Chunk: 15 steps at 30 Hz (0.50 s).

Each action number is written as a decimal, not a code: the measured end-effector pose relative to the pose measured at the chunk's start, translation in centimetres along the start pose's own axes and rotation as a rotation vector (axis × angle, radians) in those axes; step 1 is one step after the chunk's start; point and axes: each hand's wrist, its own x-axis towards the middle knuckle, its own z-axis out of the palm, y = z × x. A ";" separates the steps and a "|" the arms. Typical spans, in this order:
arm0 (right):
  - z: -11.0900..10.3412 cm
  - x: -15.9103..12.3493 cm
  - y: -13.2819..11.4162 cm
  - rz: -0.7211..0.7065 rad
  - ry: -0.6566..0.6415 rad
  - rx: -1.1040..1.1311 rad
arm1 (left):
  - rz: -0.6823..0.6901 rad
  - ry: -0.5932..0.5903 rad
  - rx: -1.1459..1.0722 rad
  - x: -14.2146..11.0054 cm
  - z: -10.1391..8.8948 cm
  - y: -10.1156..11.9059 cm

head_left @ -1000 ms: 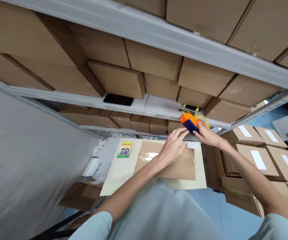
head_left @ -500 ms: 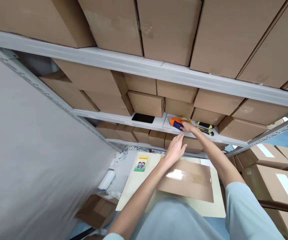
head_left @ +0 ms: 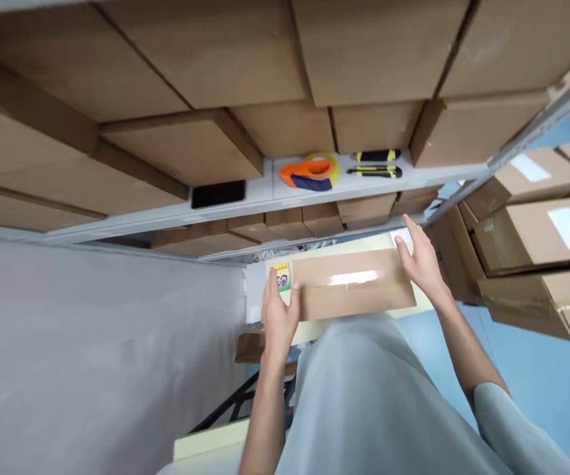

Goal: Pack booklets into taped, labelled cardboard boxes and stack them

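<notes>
A taped cardboard box (head_left: 349, 297) lies on the cream tabletop (head_left: 416, 309) in front of me. My left hand (head_left: 280, 313) is at the box's left end, thumb and fingers apart. At the opposite end is my right hand (head_left: 419, 260), also spread, close to the right edge; whether either palm presses on the cardboard I cannot tell. Partly behind my left fingers lies a small colourful booklet (head_left: 283, 278). On the shelf above rests an orange and blue tape dispenser (head_left: 309, 173) with yellow tape, and beside it are two black and yellow utility knives (head_left: 377, 156).
A black phone (head_left: 218, 194) lies on the metal shelf (head_left: 260, 191), which is lined with cardboard boxes (head_left: 186, 145). Labelled cartons (head_left: 547, 231) are stacked at the right. A grey wall (head_left: 92, 356) stands at the left, with dark metal legs (head_left: 235, 399) below.
My right hand has left the tape dispenser, which now lies on the shelf, and has come down to the box's right end. My left hand has moved to its left end. The view has shifted.
</notes>
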 end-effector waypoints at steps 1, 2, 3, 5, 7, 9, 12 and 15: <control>-0.5 -2.8 0.5 0.080 0.006 0.023 | -0.017 -0.007 0.024 -0.6 -0.1 0.0; -0.6 -5.2 0.9 0.149 0.003 0.045 | -0.014 -0.017 0.047 -1.0 0.0 0.4; -0.5 -7.2 1.1 0.204 -0.005 0.066 | 0.006 -0.030 0.071 -1.3 0.2 0.9; 0.4 -10.1 1.2 0.269 -0.029 0.103 | 0.075 -0.066 0.111 -1.6 0.8 2.2; 1.7 -11.5 1.3 0.297 -0.055 0.129 | 0.139 -0.119 0.135 -1.6 1.7 3.5; 2.9 -12.0 1.6 0.324 -0.073 0.145 | 0.152 -0.166 0.155 -1.7 2.7 4.4; 4.2 -11.7 2.6 0.373 -0.093 0.191 | 0.070 -0.166 0.193 -1.8 3.9 4.7; 4.7 -11.4 4.0 0.410 -0.130 0.334 | 0.001 -0.123 0.224 -2.0 4.5 4.5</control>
